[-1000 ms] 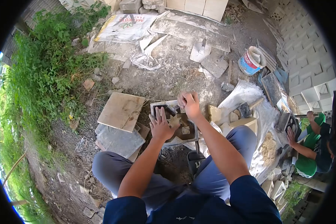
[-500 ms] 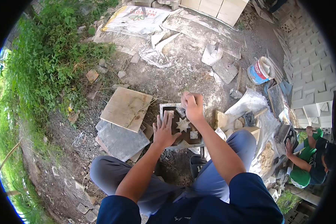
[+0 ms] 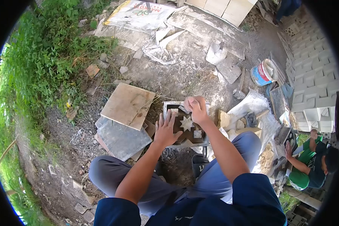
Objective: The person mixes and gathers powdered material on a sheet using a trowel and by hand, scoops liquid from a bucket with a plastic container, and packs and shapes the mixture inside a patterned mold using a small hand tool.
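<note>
A square mould (image 3: pixel 195 143) with a pale rim and dark inside lies in front of me between my knees. Inside it show a star-shaped piece (image 3: pixel 186 123), a small pale square block (image 3: pixel 197 133) and another small block (image 3: pixel 174 112). My left hand (image 3: pixel 165 130) is open, fingers spread, over the mould's left side and touching it. Above the mould's upper right corner is my right hand (image 3: pixel 196 107), closed in a fist. Its fingers hide whatever may be in it, and I cannot tell whether it touches the rim.
Flat boards (image 3: pixel 128 105) lie stacked to the left. Stones and a plastic sheet (image 3: pixel 248 105) are at the right, with a bucket (image 3: pixel 264 72) beyond. Stacked pale blocks (image 3: pixel 312 83) line the right edge. A co-worker (image 3: pixel 312 162) sits at the lower right.
My right fist has come down closer to the mould. My left hand stays spread on its left side. The whole view has shifted slightly.
</note>
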